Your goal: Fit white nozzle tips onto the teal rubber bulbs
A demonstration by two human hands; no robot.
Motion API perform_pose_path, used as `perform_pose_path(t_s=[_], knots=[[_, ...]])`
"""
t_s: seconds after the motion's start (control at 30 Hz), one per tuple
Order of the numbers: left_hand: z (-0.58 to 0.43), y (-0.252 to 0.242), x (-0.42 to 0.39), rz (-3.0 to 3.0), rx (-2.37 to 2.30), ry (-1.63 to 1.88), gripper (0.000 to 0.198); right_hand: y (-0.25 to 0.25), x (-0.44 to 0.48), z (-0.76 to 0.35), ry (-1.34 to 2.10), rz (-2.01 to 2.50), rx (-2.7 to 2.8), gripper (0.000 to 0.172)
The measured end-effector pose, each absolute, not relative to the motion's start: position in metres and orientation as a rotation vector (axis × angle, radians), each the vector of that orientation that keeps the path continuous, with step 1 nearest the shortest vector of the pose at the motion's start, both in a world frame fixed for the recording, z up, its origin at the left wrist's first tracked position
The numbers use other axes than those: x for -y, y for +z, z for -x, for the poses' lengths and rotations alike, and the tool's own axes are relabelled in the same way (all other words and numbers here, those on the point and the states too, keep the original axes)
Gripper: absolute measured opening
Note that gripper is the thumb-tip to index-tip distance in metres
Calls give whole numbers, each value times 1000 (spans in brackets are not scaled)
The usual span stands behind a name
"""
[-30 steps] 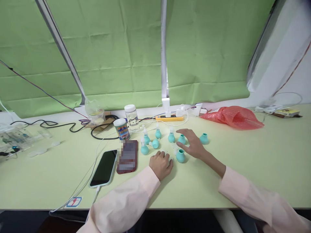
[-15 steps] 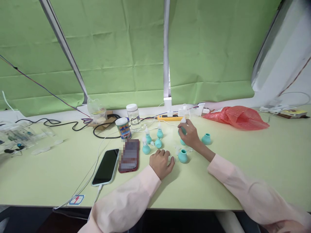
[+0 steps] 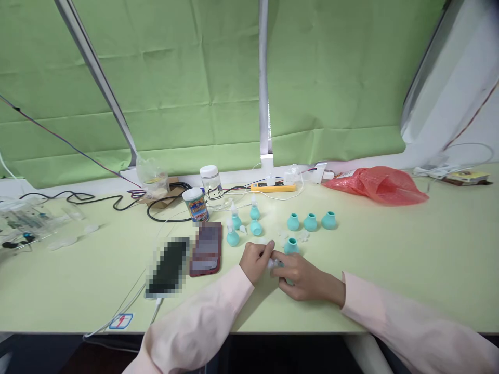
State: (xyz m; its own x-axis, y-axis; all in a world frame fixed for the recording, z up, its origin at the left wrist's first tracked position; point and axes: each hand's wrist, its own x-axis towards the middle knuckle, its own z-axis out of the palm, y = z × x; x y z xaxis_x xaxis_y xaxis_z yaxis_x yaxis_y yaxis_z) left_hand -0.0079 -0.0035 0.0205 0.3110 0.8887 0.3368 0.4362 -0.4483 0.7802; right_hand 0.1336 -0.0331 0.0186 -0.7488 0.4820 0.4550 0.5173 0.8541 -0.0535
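My left hand [image 3: 255, 259] and my right hand [image 3: 296, 275] meet over the near middle of the table. Both have their fingers closed around a small clear plastic piece [image 3: 274, 263], largely hidden by the fingers. Just behind my right hand stands an open-necked teal squeeze bulb [image 3: 291, 245]. Further back is a row of similar bulbs without tips, including one teal bulb [image 3: 310, 223]. Left of them stand several bulbs fitted with clear pointed nozzles, such as a nozzled bulb [image 3: 233, 237]. Another teal bulb [image 3: 255, 227] lies tipped over. Small translucent pieces [image 3: 303, 236] are scattered between.
Two phones, a dark red one [image 3: 206, 249] and a charging one [image 3: 168, 267], lie left of my hands. Behind them stand a printed can [image 3: 196, 205] and a clear jar [image 3: 212, 185]. A yellow power strip [image 3: 273, 187] and red plastic bag [image 3: 376, 185] lie at the back.
My right hand has come down and toward me from the bulbs at the back to meet my left hand. Bulbs it was covering now show. My left hand stays near its place.
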Motion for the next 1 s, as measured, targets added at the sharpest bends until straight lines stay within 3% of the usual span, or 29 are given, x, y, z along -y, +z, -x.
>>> perform_pose_path(t_s=[0.27, 0.4, 0.67, 0.8, 1.0], knots=[[12, 26, -7, -1475, -1104, 1109, 50, 18, 33, -134, 61, 727, 2371, 41], [16, 23, -10, -1909, -1275, 1210, 33, 11, 34, -131, 193, 847, 2186, 38], [18, 6, -21, -2342, -1505, 956, 1, 4, 34, -126, 185, 874, 2240, 27], [19, 9, -19, -2347, -1527, 1022, 8, 2, 35, -126, 132, 950, 2309, 13], [19, 26, -12, -1879, -1182, 1206, 19, 8, 38, -126, 265, 917, 2157, 22]])
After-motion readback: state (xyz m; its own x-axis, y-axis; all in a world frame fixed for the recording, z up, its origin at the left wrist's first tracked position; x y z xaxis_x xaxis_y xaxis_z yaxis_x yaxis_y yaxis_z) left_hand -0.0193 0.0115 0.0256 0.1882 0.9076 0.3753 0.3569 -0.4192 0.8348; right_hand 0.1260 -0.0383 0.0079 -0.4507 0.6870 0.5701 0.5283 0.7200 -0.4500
